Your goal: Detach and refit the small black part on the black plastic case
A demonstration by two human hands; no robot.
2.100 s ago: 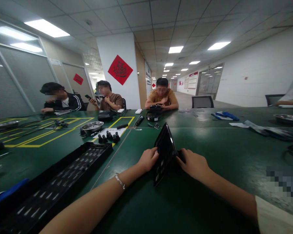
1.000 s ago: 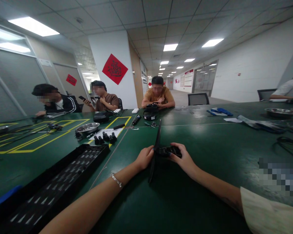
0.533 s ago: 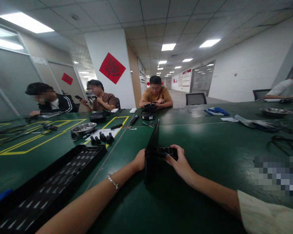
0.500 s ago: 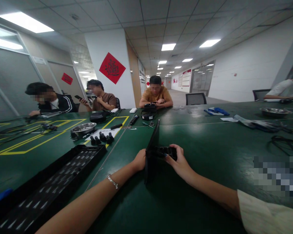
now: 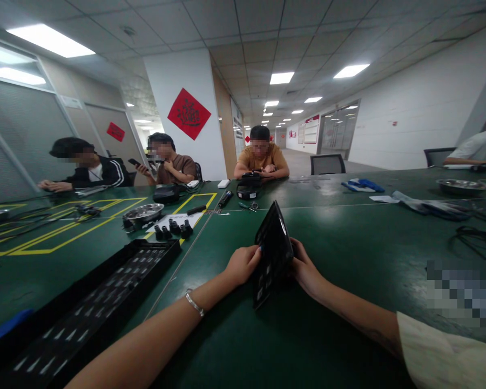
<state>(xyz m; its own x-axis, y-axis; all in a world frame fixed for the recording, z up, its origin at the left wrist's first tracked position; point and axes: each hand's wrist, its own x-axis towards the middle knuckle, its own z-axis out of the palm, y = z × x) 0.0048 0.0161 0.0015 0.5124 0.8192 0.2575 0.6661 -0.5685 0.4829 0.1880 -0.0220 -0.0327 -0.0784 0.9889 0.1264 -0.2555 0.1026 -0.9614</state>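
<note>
A flat black panel (image 5: 272,254) stands tilted on edge above the green table, its glossy face with several small openings turned toward the left. My left hand (image 5: 245,263) grips its left side, thumb on the face and the other fingers hidden. On the far side my right hand (image 5: 306,270) is closed at the panel's right edge, with most of its fingers out of sight behind it. A silver bracelet (image 5: 194,302) circles my left wrist. To the left lies a long black tray (image 5: 141,273) with rows of pale slots.
Several short black cylinders (image 5: 174,229) stand beside a metal bowl (image 5: 143,212). Farther back are a black case (image 5: 248,188), a black rod (image 5: 225,199) and pliers (image 5: 249,206). Blue gloves (image 5: 363,186) and a second bowl (image 5: 461,187) lie right. People sit around the table.
The panel has turned from nearly edge-on to show its face on the left, and shifted right. My left thumb now shows on it; my right fingers have gone behind it.
</note>
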